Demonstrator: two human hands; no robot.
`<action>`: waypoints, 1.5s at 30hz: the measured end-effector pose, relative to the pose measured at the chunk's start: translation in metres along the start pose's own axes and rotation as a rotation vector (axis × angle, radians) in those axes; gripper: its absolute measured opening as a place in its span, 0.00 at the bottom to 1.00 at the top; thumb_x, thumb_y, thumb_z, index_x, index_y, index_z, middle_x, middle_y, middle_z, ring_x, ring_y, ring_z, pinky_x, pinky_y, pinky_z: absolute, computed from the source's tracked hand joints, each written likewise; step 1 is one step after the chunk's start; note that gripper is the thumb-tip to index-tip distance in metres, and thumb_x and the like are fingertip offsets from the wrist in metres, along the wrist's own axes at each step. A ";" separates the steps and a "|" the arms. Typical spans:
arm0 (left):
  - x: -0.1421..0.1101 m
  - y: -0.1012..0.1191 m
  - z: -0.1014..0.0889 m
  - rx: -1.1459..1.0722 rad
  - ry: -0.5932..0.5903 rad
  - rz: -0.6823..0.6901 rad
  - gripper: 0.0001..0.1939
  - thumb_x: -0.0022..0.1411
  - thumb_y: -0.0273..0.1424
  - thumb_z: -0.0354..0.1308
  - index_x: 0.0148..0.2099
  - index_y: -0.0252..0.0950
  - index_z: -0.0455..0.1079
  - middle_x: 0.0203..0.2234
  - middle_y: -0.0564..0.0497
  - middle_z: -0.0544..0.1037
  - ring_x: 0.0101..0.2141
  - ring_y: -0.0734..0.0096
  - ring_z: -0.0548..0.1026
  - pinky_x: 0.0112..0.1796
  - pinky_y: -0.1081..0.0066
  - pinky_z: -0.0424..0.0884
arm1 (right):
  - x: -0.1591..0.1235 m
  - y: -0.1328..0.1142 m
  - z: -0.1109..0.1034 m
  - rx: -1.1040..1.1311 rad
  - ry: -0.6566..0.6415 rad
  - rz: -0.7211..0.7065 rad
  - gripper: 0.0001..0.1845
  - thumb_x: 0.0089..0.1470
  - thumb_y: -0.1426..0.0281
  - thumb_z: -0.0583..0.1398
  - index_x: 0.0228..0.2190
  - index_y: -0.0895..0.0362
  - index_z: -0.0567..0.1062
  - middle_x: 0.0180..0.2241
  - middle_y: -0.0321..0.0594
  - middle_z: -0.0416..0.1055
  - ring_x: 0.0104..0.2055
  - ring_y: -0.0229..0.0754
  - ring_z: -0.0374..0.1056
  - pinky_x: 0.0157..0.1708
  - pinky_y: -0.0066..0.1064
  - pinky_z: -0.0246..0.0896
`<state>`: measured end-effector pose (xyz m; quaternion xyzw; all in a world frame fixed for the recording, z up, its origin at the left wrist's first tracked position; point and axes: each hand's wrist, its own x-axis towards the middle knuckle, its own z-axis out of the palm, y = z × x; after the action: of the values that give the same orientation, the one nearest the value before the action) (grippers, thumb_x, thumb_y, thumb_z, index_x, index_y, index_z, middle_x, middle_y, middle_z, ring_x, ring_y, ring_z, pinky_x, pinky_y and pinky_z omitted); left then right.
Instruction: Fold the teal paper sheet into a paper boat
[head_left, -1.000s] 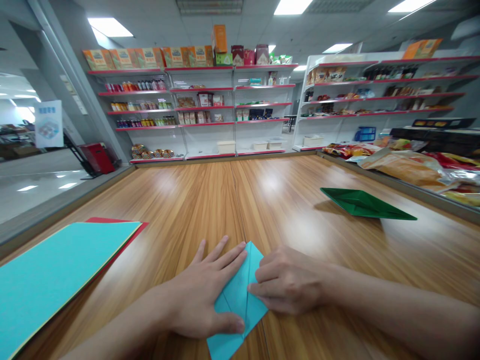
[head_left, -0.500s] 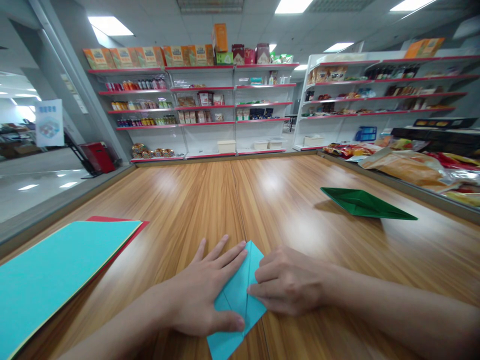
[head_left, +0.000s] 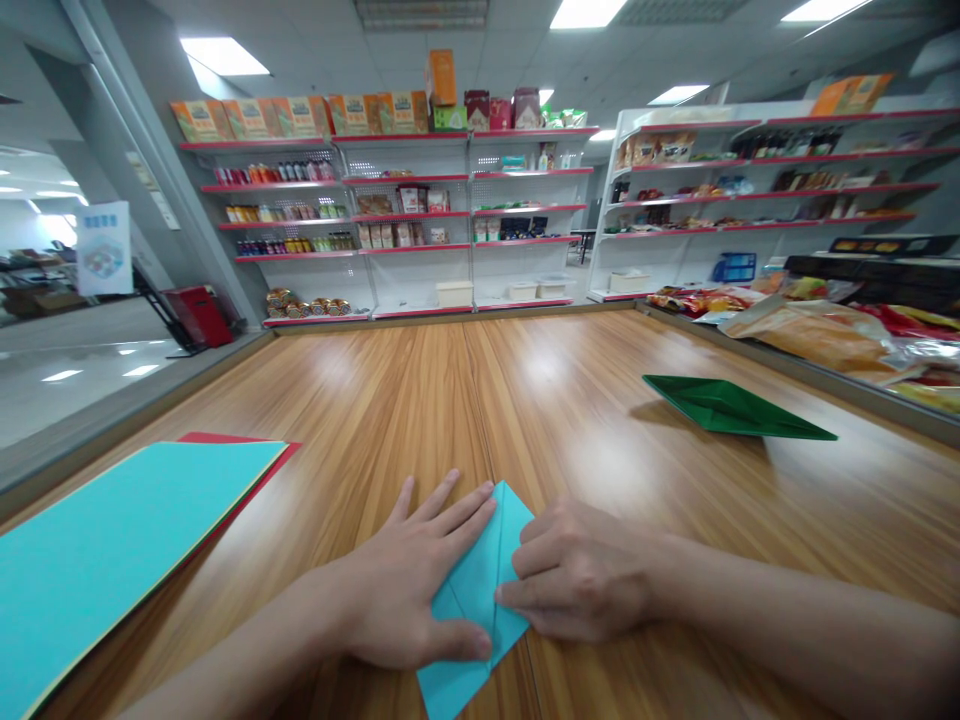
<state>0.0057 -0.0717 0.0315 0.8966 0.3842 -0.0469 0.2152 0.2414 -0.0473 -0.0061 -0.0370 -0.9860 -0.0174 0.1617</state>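
A folded turquoise paper (head_left: 480,590) lies on the wooden table (head_left: 450,400) right in front of me, pointed end away from me. My left hand (head_left: 416,580) lies flat on its left side, fingers stretched out and thumb along the lower fold. My right hand (head_left: 577,570) rests on the paper's right edge with the fingers curled and pressed down on the fold.
A stack of turquoise and red paper sheets (head_left: 112,550) lies at the left. A folded green paper shape (head_left: 731,408) sits at the right. Snack bags (head_left: 817,335) fill a bin along the right edge. Store shelves (head_left: 420,210) stand behind the table.
My right hand has slid slightly left and down along the paper's right fold. The left hand stays flat on the paper.
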 end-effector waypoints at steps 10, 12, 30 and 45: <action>0.000 0.001 -0.001 -0.006 -0.016 0.007 0.46 0.59 0.53 0.51 0.68 0.47 0.27 0.66 0.54 0.32 0.63 0.46 0.30 0.57 0.35 0.34 | -0.001 -0.003 0.002 0.001 -0.003 0.003 0.08 0.57 0.71 0.55 0.30 0.56 0.73 0.22 0.34 0.67 0.22 0.35 0.60 0.24 0.29 0.49; -0.001 0.000 0.000 -0.007 -0.010 0.007 0.46 0.59 0.53 0.52 0.68 0.47 0.27 0.66 0.53 0.32 0.63 0.45 0.30 0.57 0.35 0.34 | -0.001 -0.004 0.002 -0.007 -0.016 0.012 0.08 0.57 0.71 0.54 0.29 0.56 0.73 0.22 0.34 0.67 0.23 0.35 0.60 0.24 0.29 0.49; -0.001 -0.001 0.003 0.008 0.004 0.020 0.48 0.59 0.54 0.52 0.67 0.48 0.26 0.66 0.52 0.32 0.63 0.43 0.30 0.57 0.35 0.35 | 0.003 -0.012 0.000 -0.006 -0.034 -0.019 0.09 0.57 0.71 0.54 0.30 0.56 0.75 0.21 0.33 0.68 0.22 0.36 0.59 0.23 0.32 0.49; -0.001 -0.002 0.003 0.013 0.013 0.020 0.48 0.58 0.55 0.51 0.67 0.47 0.25 0.66 0.51 0.32 0.63 0.44 0.31 0.57 0.35 0.35 | 0.007 -0.017 0.000 0.017 -0.023 -0.028 0.09 0.56 0.72 0.54 0.28 0.57 0.74 0.21 0.33 0.67 0.21 0.37 0.58 0.22 0.32 0.50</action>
<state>0.0039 -0.0723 0.0279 0.9019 0.3765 -0.0414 0.2074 0.2337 -0.0635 -0.0047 -0.0219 -0.9883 -0.0107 0.1506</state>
